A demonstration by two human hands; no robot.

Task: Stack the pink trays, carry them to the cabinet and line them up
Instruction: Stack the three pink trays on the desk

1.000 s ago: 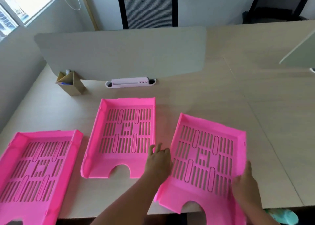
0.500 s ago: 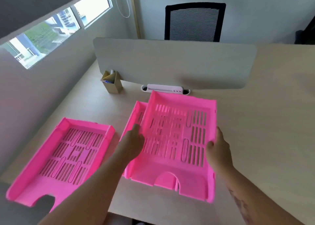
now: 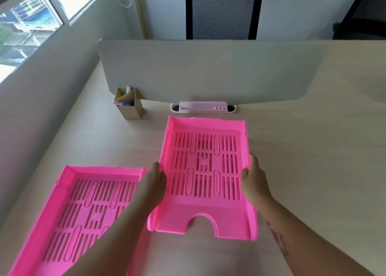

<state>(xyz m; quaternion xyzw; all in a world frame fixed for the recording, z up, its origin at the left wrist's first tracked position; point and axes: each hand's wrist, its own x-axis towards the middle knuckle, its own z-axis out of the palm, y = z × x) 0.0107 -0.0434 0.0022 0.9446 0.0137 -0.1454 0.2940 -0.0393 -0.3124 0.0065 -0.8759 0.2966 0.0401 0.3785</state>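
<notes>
- Here, head view: bare desk lies right of the stack; the divider stands beyond it.
- Stack: pink slotted trays, nested mid-desk, notch toward the person.
- Left hand grips its left wall, right hand its right wall.
- Count: one stack, one lone tray at its left near the desk's front edge, one pen box.

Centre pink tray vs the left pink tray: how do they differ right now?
The centre tray is gripped on both side walls, left hand and right hand; the left tray is untouched. The centre tray shows whole; the left tray is cut off by the frame and a forearm. Both share the colour and slotted base.
</notes>
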